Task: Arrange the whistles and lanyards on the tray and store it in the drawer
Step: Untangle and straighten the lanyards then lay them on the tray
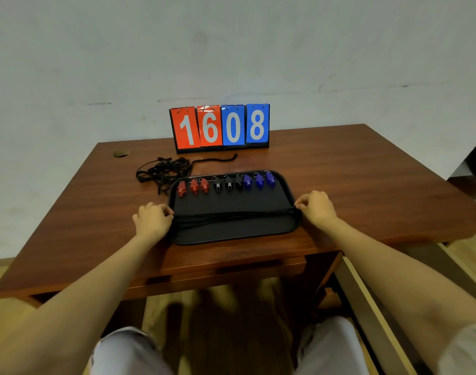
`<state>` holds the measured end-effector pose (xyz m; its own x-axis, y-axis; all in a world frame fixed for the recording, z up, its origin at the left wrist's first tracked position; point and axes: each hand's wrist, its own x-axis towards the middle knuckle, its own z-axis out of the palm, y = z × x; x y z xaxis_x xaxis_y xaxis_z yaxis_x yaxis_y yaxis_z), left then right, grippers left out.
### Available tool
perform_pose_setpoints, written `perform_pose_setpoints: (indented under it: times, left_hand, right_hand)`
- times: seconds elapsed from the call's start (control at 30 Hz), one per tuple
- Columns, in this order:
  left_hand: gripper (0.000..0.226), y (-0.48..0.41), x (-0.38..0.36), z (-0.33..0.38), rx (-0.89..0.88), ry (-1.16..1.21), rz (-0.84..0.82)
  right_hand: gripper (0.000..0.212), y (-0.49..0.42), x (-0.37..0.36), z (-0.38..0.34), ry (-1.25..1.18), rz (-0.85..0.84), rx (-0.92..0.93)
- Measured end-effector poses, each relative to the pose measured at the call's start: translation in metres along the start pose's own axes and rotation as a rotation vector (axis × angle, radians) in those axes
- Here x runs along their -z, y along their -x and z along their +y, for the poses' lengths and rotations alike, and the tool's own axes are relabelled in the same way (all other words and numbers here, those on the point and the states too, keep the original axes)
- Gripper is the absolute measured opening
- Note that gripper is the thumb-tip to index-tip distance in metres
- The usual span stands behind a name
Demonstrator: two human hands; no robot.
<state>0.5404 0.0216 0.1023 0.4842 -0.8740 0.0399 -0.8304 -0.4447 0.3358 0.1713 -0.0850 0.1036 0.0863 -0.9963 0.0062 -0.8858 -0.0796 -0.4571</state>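
A big brown wooden table (366,169) holds everything. The black tray (231,231) lies flat on it, near the front edge. The tray is a long shape with round corners and a low rim.

Behind the tray stands a score board (220,128). It has two red cards that say 1 and 6, and two blue cards that say 0 and 8.

The left hand (153,219) is at the tray's left edge. The right hand (316,208) is at the tray's right edge. Both hands have curled fingers, and each pinches one end of the straight lanyards (231,216). These thin black cords run in a bunch across the tray from side to side, in its front half. They are hard to see on the black tray.

The loose lanyards (164,171) lie in a tangled black heap on the table, just behind the tray's left back corner.

Nine small whistles sit in a row along the tray's back edge. The red whistles (194,186) are three on the left. The black whistles (228,183) are three in the middle. The blue whistles (259,181) are three on the right. Some have a little metal ring on top.
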Motion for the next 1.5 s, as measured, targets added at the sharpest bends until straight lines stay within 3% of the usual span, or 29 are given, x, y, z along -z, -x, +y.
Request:
perform_pose_setpoints:
  times: [0.13, 0.33, 0.63, 0.9, 1.23, 1.5]
  left_hand:
    - [0.029, 0.003, -0.001, 0.002, -0.010, -0.060, 0.009]
    - [0.043, 0.012, -0.009, 0.006, -0.208, -0.159, -0.028]
    - [0.043, 0.019, -0.015, 0.011, -0.270, -0.181, -0.028]
    - [0.036, 0.003, -0.010, 0.036, -0.341, -0.069, 0.006]
    - [0.032, -0.085, 0.027, -0.011, -0.111, -0.009, 0.011]
    - [0.047, -0.166, 0.028, -0.049, 0.073, 0.131, 0.009]
  right_hand:
    - [0.020, 0.005, 0.004, -0.002, 0.089, 0.023, 0.059]
    - [0.028, 0.010, 0.001, -0.010, 0.201, 0.010, 0.247]
    - [0.033, 0.017, -0.009, -0.027, 0.314, -0.042, 0.336]
    - [0.032, 0.003, -0.030, -0.107, 0.221, -0.100, 0.487]
    - [0.034, -0.076, -0.068, -0.232, 0.108, -0.211, 0.545]
    - [0.043, -0.150, -0.121, -0.308, 0.152, -0.379, 0.568]
